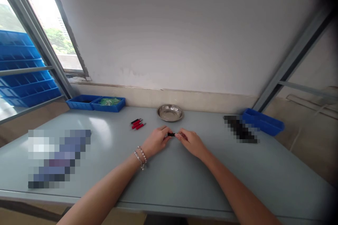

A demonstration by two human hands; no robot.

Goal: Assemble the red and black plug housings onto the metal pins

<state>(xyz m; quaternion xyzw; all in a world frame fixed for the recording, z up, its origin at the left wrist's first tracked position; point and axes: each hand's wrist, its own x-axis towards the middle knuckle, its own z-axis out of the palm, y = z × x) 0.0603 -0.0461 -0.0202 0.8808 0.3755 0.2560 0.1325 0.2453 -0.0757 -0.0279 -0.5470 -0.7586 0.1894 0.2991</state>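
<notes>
Two hands share the grip: left hand (157, 139) and right hand (192, 142) pinch opposite ends of a short, slim, dull black rod (171, 134), held nearly level in front of a shiny metal dish (169, 114). Left of the dish, red rods (139, 126) lie on the grey bench (171, 179); blue bins (112, 108) sit farther left.

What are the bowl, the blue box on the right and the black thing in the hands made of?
The bowl looks like shiny metal, perhaps steel: it's silvery with bright glints. The blue box seems to be smooth plastic: its walls are evenly coloured. The black thing may be plastic or rubber, dark and rather dull; too little shows to be sure.
</notes>
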